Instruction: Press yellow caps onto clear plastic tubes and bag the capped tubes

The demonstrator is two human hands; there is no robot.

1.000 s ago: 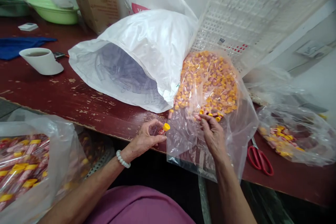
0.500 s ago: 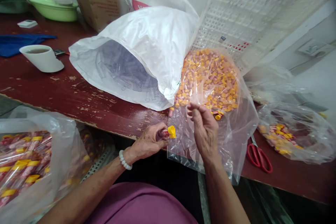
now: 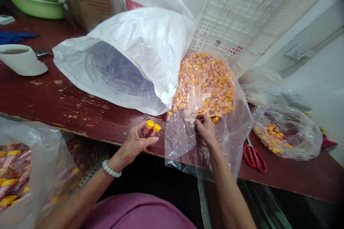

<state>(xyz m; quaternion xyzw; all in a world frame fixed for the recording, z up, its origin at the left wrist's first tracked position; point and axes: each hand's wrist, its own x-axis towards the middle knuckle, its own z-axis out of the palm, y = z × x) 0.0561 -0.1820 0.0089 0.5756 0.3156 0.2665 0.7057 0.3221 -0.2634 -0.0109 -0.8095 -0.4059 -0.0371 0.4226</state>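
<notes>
My left hand (image 3: pixel 137 139) is closed around two small clear tubes (image 3: pixel 151 128) with yellow caps and red-and-white contents. They stand nearly upright over the table's front edge. My right hand (image 3: pixel 204 125) reaches into the mouth of a clear plastic bag (image 3: pixel 177 141), its fingers pinched together. What lies between those fingertips is hidden, though a bit of yellow shows beside them. Many small yellow-capped pieces (image 3: pixel 209 78) fill the back of this bag, and a loose one (image 3: pixel 216 118) lies just right of my right hand. Left of it, a white sack (image 3: pixel 166 43) gapes, with clear empty tubes (image 3: pixel 115 68) inside.
Red-handled scissors (image 3: pixel 255 158) and another clear bag (image 3: pixel 303 146) of yellow-capped pieces lie right on the red table (image 3: pixel 80 114). A white cup (image 3: pixel 25 64) of dark liquid stands left. Filled tubes (image 3: pixel 12 179) sit in a bag lower left. A white crate (image 3: pixel 228 14) leans behind.
My right hand has gone forward and down into the bag, fingers closing. My left hand has turned the tubes upright, so both yellow caps show. The view has swung slightly right.
</notes>
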